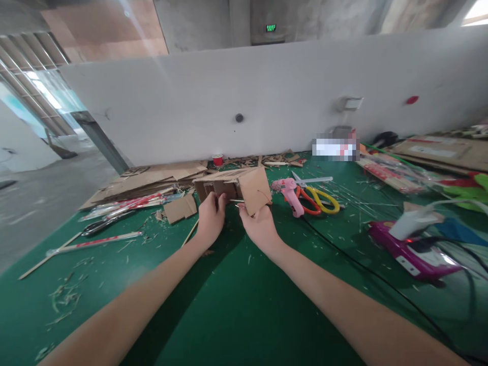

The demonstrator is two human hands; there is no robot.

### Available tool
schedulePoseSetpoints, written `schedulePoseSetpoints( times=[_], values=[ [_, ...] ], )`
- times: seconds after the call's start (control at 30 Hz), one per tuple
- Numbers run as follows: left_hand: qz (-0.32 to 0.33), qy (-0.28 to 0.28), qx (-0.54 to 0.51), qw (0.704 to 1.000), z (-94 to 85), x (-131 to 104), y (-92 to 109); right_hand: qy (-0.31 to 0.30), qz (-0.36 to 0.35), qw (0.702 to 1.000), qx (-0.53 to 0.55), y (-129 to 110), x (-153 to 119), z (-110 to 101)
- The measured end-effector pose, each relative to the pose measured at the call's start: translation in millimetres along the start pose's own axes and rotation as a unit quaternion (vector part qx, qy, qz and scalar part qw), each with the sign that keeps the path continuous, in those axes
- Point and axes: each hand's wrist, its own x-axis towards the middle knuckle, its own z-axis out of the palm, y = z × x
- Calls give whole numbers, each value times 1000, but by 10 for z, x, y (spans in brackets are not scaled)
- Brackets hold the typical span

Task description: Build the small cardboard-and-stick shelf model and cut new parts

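Head view: a cardboard box (pixel 254 189) is being handled towards the far side of the green surface (pixel 229 315). It is being gripped by the lower edge of its right-hand panel in the right hand (pixel 259 226). Its open front is being reached into by the left hand (pixel 212 216), whose fingers are bunched near a thin stick (pixel 235 200); whether that grip is closed on anything cannot be told.

The main shell is being judged as done, since a top and side panels are being shown joined. With its front lying open towards the hands, the box is being taken as only part-built. The stick is spanning the gap between the hands; whether it is being held by glue or only by fingers cannot be told. No glue is being applied at this moment: the glue gun (pixel 292 195) is lying to the right, just beside the scissors (pixel 335 203), touched by neither hand. Much cutting is seemingly done, as scraps (pixel 255 161) are being seen strewn behind the box. Unused stock is being shown at left: cardboard sheets (pixel 152 183) and a small cardboard piece (pixel 180 209).
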Motion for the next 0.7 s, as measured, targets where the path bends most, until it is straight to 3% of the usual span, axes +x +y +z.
schedulePoseSetpoints(
  times=[0.7],
  values=[
    [-3,-16,-27,1000,-3,3,-8,-16,-51,998,-41,77,27,49]
  ],
)
